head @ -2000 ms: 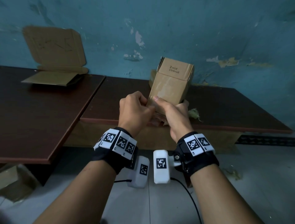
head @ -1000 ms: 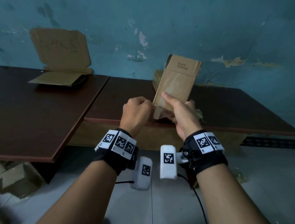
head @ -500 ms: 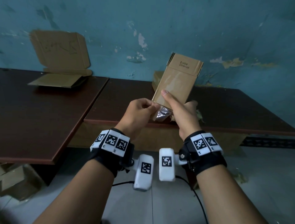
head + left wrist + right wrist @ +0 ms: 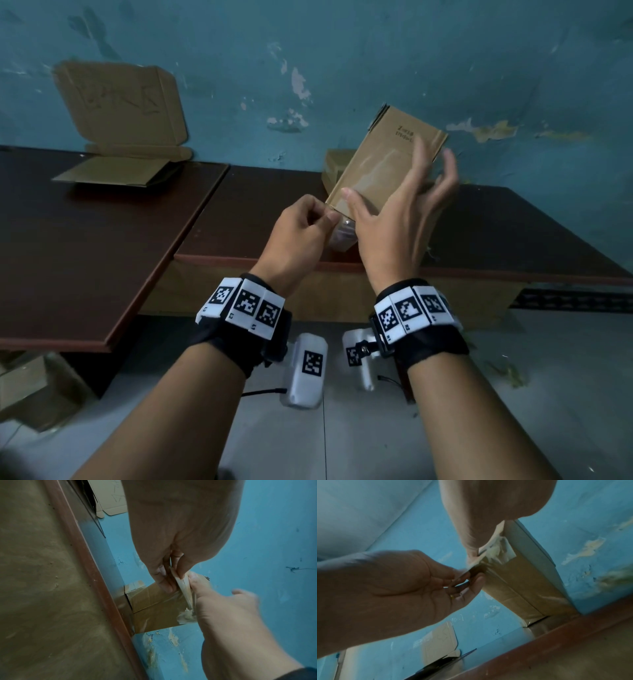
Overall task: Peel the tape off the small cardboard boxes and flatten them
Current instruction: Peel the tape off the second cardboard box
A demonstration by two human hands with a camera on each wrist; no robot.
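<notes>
I hold a small brown cardboard box (image 4: 383,161) up, tilted, above the table's front edge. My left hand (image 4: 329,217) pinches a strip of clear tape (image 4: 342,234) at the box's lower corner. In the left wrist view the tape (image 4: 182,588) stretches from the box (image 4: 154,609) into my left hand's pinch (image 4: 173,582). My right hand (image 4: 400,185) has its thumb on the box's front face, and its fingers are spread straight and blurred along the box's right side. The right wrist view shows crumpled tape (image 4: 498,551) still stuck on the box (image 4: 518,582).
A second small box (image 4: 337,168) sits on the right dark table (image 4: 513,233) behind the held one. Flattened cardboard (image 4: 120,113) leans on the blue wall above the left table (image 4: 102,240). Another box (image 4: 30,387) lies on the floor at lower left.
My right hand's fingers have uncurled and spread off the box, with the thumb staying on its front. The box rose and tilted right. My left hand moved from a fist to pinching tape at the lower corner.
</notes>
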